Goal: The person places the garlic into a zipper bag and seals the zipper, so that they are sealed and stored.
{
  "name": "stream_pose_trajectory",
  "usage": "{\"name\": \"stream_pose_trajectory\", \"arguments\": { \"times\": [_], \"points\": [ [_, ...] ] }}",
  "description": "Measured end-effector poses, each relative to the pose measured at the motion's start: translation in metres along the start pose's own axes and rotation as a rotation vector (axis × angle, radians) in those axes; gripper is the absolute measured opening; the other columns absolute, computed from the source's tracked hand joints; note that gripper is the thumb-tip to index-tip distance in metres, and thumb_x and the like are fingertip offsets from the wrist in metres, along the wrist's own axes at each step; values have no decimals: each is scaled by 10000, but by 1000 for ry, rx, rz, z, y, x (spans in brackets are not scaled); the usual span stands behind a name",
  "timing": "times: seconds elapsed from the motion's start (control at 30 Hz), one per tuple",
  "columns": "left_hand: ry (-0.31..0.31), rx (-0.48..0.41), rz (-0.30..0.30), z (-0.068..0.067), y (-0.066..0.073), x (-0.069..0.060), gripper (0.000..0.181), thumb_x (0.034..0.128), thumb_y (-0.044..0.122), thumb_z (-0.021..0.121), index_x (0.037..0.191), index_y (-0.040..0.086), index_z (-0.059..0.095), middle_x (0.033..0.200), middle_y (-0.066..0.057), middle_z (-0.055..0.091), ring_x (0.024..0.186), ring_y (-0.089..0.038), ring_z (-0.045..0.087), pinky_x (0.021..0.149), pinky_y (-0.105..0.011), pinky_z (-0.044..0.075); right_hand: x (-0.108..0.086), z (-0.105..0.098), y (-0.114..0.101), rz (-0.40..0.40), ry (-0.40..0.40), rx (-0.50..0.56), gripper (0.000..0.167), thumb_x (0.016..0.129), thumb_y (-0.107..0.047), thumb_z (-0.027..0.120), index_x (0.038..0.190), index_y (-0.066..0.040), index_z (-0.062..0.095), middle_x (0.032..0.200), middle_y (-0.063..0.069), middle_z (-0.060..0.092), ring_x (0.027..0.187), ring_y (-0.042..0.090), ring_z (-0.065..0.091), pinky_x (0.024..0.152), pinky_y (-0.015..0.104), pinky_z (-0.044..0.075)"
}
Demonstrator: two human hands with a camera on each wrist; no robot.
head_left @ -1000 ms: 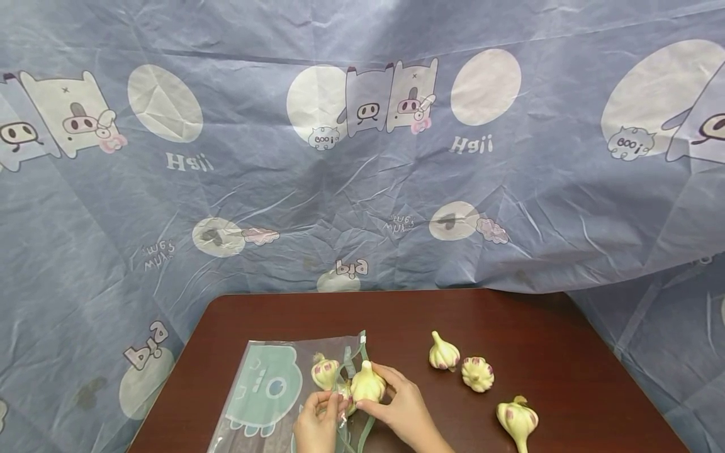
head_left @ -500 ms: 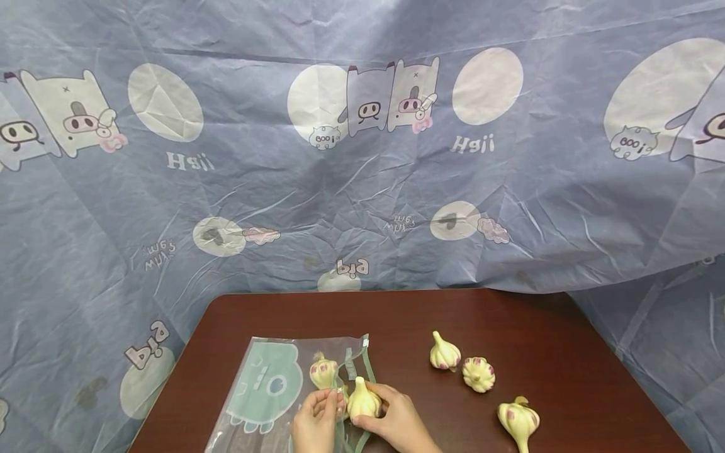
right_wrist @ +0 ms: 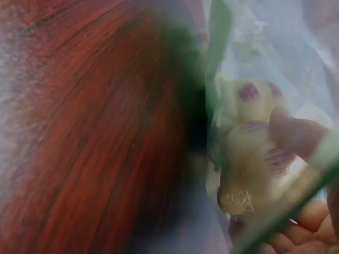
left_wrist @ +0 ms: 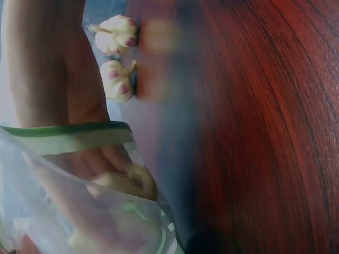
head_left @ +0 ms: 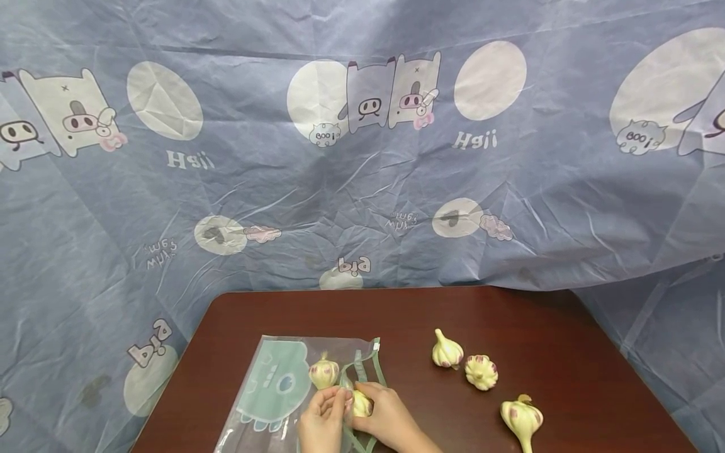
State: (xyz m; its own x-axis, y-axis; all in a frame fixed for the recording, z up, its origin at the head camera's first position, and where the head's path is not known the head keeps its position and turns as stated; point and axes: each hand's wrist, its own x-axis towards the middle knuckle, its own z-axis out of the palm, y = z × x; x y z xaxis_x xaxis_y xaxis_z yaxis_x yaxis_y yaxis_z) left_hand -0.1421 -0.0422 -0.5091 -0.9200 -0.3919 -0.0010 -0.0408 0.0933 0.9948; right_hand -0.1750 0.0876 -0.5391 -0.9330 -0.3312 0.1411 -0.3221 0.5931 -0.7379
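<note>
Garlic bulb (head_left: pixel 362 404): between the right fingers and thumb, at the mouth of the bag (head_left: pixel 270 382)
Right hand (head_left: pixel 392 416): fingers partly curled, grasping that bulb
Left hand (head_left: pixel 321 420): fingertips nearly closed, pinching the bag's edge
Second bulb (head_left: pixel 324 374): inside the bag, just beyond the left fingers
Loose bulbs (head_left: pixel 481 372): three on the bench (head_left: pixel 396 314), well apart from the right fingers
</note>
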Motion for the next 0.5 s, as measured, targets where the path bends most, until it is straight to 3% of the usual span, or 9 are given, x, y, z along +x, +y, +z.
{"name": "stream_pose_trajectory", "arguments": {
  "times": [0.07,0.13,0.2,0.3,0.33,0.43,0.5],
  "points": [
    [-10,-8,-7,1,1,-1,156,896,83,701,958,-60,686,847,-165,753,683,-85,721,633,-152,568,4,5,0,-40,10,-37,308,794,-255,760,1008,-35,722,1182,153,698,985,265,686,775,277,572],
    [-21,-13,-12,1,1,-2,171,893,95,709,960,-62,689,847,-169,753,677,-90,721,621,-148,563,10,10,0,-85,10,-73,72,784,-149,696,775,-86,664,1098,139,717,919,230,692,733,259,566],
    [-28,-18,-18,1,2,-2,178,890,99,713,962,-63,691,849,-170,753,677,-92,721,617,-147,562,16,13,1,-135,-6,-97,145,769,-74,625,652,-122,554,954,116,713,772,170,663,649,206,537],
    [-31,-26,-21,1,2,-2,172,892,99,714,957,-59,692,846,-166,754,676,-89,721,616,-152,565,26,16,3,-209,-8,-143,57,812,-59,619,789,-73,670,898,93,702,767,158,672,648,197,541],
    [-32,-31,-23,2,2,-2,166,894,95,712,954,-59,691,845,-165,754,679,-89,722,618,-156,567,30,16,3,-221,-15,-148,99,839,-76,637,900,-47,710,912,96,706,773,164,675,667,214,555],
    [-37,-40,-27,2,1,0,170,900,101,708,953,-59,686,844,-162,755,686,-87,723,625,-166,573,38,15,3,-225,-20,-181,374,861,-175,720,1201,-25,678,1100,114,721,1000,222,701,847,282,576],
    [-43,-48,-35,2,0,0,176,905,101,702,960,-64,681,848,-163,755,691,-89,725,633,-171,577,42,15,3,-209,-45,-178,428,864,-202,726,1249,-29,657,1164,121,708,1065,244,686,906,309,563]
  ]
}}
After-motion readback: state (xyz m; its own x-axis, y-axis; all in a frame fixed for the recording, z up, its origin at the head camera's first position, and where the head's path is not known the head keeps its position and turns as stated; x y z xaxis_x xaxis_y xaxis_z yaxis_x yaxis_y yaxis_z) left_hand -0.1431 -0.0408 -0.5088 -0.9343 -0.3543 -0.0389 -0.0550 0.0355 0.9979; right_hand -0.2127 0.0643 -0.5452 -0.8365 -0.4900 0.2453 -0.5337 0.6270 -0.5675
